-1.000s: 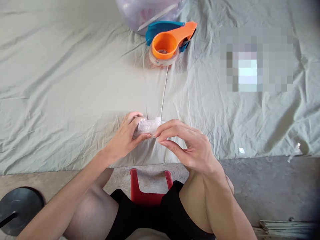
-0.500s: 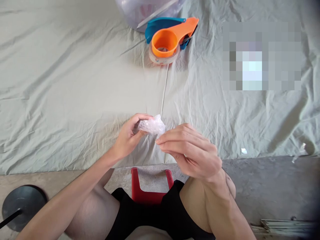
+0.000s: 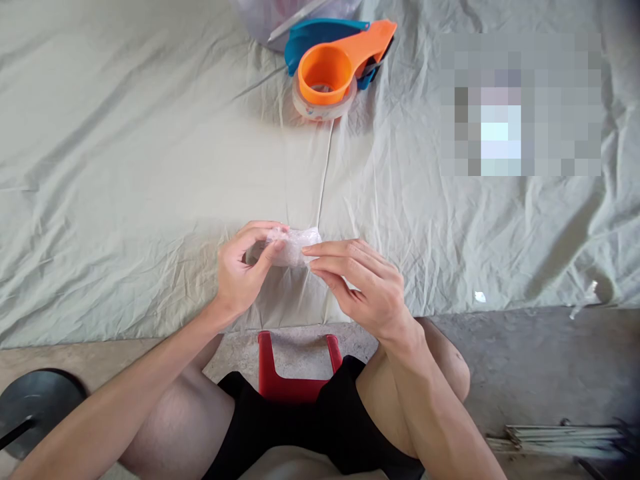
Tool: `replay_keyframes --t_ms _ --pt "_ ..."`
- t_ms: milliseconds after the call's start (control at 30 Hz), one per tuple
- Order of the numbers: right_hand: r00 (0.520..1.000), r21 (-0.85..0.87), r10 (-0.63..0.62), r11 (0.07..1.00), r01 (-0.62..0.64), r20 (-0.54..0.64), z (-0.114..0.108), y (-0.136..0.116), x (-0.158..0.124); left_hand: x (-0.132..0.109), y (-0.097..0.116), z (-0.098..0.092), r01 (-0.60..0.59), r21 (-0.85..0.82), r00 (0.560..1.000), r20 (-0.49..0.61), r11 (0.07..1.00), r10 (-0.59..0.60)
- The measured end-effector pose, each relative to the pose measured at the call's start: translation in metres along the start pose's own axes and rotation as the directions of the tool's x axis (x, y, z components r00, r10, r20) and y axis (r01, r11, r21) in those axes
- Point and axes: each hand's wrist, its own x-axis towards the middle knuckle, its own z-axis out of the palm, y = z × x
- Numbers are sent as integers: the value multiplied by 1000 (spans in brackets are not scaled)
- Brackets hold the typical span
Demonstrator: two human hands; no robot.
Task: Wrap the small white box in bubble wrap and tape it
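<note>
A small bundle of clear bubble wrap (image 3: 295,250) is held just above the near part of the cloth. My left hand (image 3: 245,263) grips its left end between thumb and fingers. At its right end, the fingertips of my right hand (image 3: 363,277) pinch the edge of the wrap. Whatever lies inside the bundle, if anything, cannot be made out. Farther back sits an orange tape dispenser (image 3: 345,60) with a roll of clear tape (image 3: 323,110) under its ring, resting against a blue plastic piece (image 3: 325,33).
A wrinkled pale green cloth (image 3: 150,153) covers the work surface. At the top edge stands a translucent plastic bag (image 3: 260,30). Small clear scraps (image 3: 480,297) lie near the front right edge. Below are a red stool (image 3: 293,389), a black round base (image 3: 40,407) and thin rods (image 3: 560,437).
The bundle has shifted slightly left and now looks flatter and longer. My right hand has moved left and up, its fingertips closer onto the wrap.
</note>
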Motion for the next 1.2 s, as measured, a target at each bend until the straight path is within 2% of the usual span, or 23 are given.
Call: replay_keyframes --t_ms 100,300,500,700,767,800,900,967,1000,1033,1100,1200 --pt "999 7 -34 999 34 -10 4 -4 -1 -2 1 11 94 -33 992 -77 995 -96" --pt "999 21 -50 999 50 21 4 -5 -5 2 -3 28 165 -83 972 -155 983 -176" --pt "986 -88 -158 983 163 53 0 -3 -8 6 -2 30 214 -136 957 -170 967 -236" --pt "994 34 -98 994 100 -56 -2 -3 -12 2 -2 33 283 -133 940 -157 950 -302" --pt "995 56 -79 995 83 -65 -2 -4 -12 1 -4 32 266 -102 949 -148 958 -279" --pt "995 61 -72 995 76 -71 -2 -4 -12 1 -4 31 223 -73 962 -142 972 -231" --pt "994 45 -55 997 59 -97 -1 -3 -12 6 -3 18 -61 124 995 -71 990 70" --pt "993 16 -56 998 58 -99 0 -2 -12 12 0 6 -276 279 961 84 920 263" --pt "994 3 -59 998 60 -94 1 -2 -13 16 3 0 -349 296 935 178 889 307" --pt "994 -7 -66 998 65 -86 1 -1 -14 21 6 -6 -369 282 919 252 886 303" --pt "995 -24 -76 997 75 -63 1 -2 -16 30 13 -12 -306 248 921 324 919 219" --pt "998 -47 -67 997 66 -19 1 -4 -18 42 24 -12 -198 253 929 358 947 99"
